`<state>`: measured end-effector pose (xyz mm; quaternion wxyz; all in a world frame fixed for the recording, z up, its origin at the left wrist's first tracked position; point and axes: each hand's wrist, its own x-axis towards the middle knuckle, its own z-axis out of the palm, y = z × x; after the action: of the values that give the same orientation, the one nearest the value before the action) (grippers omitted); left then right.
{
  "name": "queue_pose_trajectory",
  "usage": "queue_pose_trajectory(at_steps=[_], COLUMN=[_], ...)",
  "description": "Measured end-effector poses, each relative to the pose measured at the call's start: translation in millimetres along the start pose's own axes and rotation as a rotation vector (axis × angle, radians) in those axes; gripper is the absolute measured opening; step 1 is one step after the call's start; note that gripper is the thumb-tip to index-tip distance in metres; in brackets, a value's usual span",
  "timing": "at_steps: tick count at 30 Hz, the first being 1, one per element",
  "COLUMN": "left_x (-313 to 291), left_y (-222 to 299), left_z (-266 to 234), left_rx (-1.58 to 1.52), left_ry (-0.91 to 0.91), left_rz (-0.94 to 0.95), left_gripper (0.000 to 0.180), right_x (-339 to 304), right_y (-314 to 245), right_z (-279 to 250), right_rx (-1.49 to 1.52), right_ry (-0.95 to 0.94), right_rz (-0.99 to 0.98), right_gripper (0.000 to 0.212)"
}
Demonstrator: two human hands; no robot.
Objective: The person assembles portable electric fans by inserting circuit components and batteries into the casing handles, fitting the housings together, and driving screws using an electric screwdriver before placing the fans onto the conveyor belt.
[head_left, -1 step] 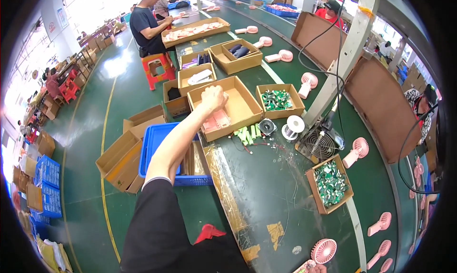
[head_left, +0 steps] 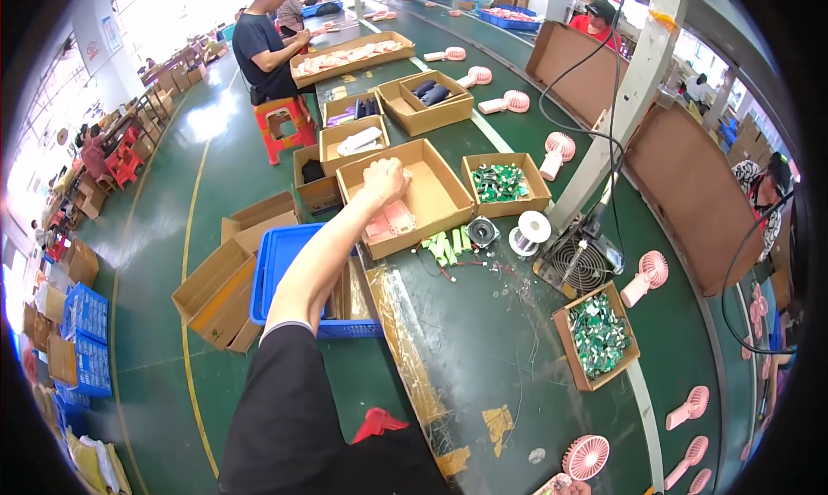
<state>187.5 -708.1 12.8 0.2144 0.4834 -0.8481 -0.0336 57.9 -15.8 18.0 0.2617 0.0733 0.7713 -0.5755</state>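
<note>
My left arm stretches forward over the work table, and my left hand [head_left: 385,182] is inside a shallow cardboard box [head_left: 444,172]. Its fingers are curled closed, and whatever they grip is hidden beneath them. Pink plastic shells [head_left: 390,222] lie in the box's near corner, just below that hand. At the lower edge, only the fingers of my right hand [head_left: 576,488] show, closed around the handle of a pink handheld fan [head_left: 586,457]. Its round grille points up, and a bit of green circuit board shows in the open handle.
Boxes of green circuit boards [head_left: 498,184] stand right of the shell box and nearer me [head_left: 599,335]. Between them are green-wrapped batteries [head_left: 444,247], a solder wire spool [head_left: 530,230] and a small black fan [head_left: 580,262]. A metal post [head_left: 617,107] rises beside the fan-lined belt. A co-worker [head_left: 267,46] sits far left.
</note>
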Motion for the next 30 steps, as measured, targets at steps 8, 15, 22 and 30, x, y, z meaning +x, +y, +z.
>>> queue_pose_trajectory(at_steps=[8, 15, 22, 30], left_x=[17.8, -7.6, -84.7, -253.4], left_y=[3.2, -0.8, 75.1, 213.0], left_z=[15.5, -8.2, -69.4, -89.2], left_rx=[0.106, -0.091, -0.581, -1.072], left_ry=[-0.099, 0.16, 0.288, -0.259], left_rz=[0.013, 0.092, 0.402, 1.179], left_gripper=[0.022, 0.03, 0.036, 0.022], right_x=[8.7, -0.3, -7.7, -36.2], right_y=[0.5, -13.3, -20.3, -45.8], right_z=[-1.9, 12.7, 20.6, 9.6], right_rx=[-0.07, 0.005, -0.018, -0.11], right_ry=[0.012, 0.017, 0.026, -0.102], right_rz=[-0.007, -0.046, -0.111, -0.255], right_gripper=[0.022, 0.021, 0.022, 0.023])
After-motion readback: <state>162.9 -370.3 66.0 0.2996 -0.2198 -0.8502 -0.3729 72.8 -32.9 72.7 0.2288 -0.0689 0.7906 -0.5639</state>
